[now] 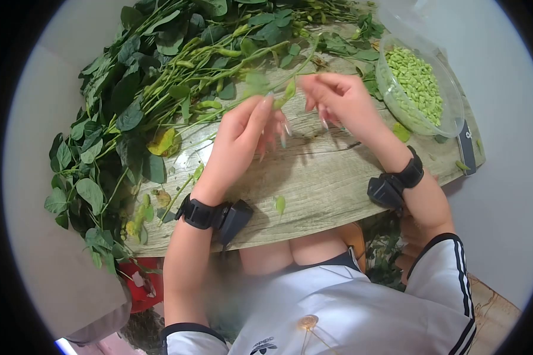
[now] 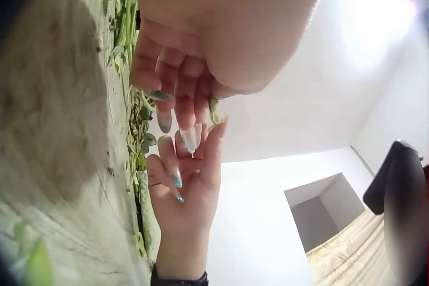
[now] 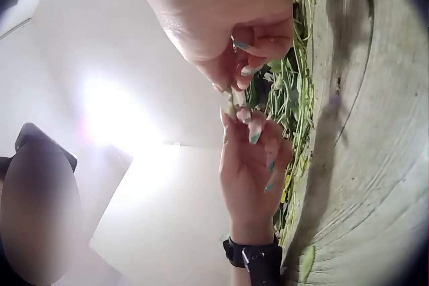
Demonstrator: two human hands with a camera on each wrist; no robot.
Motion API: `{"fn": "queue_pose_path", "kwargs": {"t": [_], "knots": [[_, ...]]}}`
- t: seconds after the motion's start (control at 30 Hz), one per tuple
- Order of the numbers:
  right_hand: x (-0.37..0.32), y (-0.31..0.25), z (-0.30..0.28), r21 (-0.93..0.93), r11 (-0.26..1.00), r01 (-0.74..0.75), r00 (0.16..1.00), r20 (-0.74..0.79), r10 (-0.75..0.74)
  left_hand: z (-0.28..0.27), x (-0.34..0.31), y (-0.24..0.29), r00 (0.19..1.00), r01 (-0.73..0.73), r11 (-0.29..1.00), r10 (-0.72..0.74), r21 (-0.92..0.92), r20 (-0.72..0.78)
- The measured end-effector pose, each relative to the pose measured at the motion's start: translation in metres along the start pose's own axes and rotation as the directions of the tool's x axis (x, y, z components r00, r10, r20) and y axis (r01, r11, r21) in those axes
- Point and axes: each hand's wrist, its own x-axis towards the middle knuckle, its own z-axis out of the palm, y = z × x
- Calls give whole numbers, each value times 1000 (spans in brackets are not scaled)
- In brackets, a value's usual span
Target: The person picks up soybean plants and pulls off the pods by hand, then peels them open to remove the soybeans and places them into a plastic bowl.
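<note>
Over the table, my left hand (image 1: 241, 131) pinches a green soybean pod (image 1: 289, 90) between thumb and fingers. From the other side my right hand (image 1: 344, 102) meets it, thumb and forefinger pinched at the pod's far end. In the right wrist view the pod (image 3: 232, 103) spans the small gap between both sets of fingertips. The left wrist view shows only a short piece of the pod (image 2: 214, 108), the rest hidden by the left fingers. Behind the hands lies a heap of soybean plants (image 1: 177, 65) with leaves, stems and pods.
A clear plastic bowl (image 1: 387, 89) of shelled green beans (image 1: 417, 83) stands at the right. Near it lies a dark flat object (image 1: 467, 151). A loose pod (image 1: 280, 205) lies near the table's (image 1: 320, 189) front edge; a yellowed leaf (image 1: 163, 142) is at the left.
</note>
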Motion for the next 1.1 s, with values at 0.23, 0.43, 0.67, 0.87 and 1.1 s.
{"fn": "queue_pose_path", "kwargs": {"t": [0.23, 0.43, 0.67, 0.87, 1.1], "knots": [[-6, -3, -10, -507, 728, 461, 856, 38, -516, 6, -6, 8, 992, 116, 993, -114, 31, -57], [-5, 8, -9, -569, 516, 640, 737, 264, -622, 8, -11, 6, 996, 93, 995, -94, -19, -14], [-7, 4, -5, -614, 435, 659, 684, 248, -686, 8, -12, 5, 995, 72, 990, -63, -123, 76], [-8, 0, -6, -645, 397, 653, 662, 232, -713, 4, -11, -2, 974, 145, 966, -101, -214, 205], [-9, 1, -7, -654, 360, 665, 647, 264, -715, 4, -12, -5, 944, 249, 918, -160, -308, 287]]}}
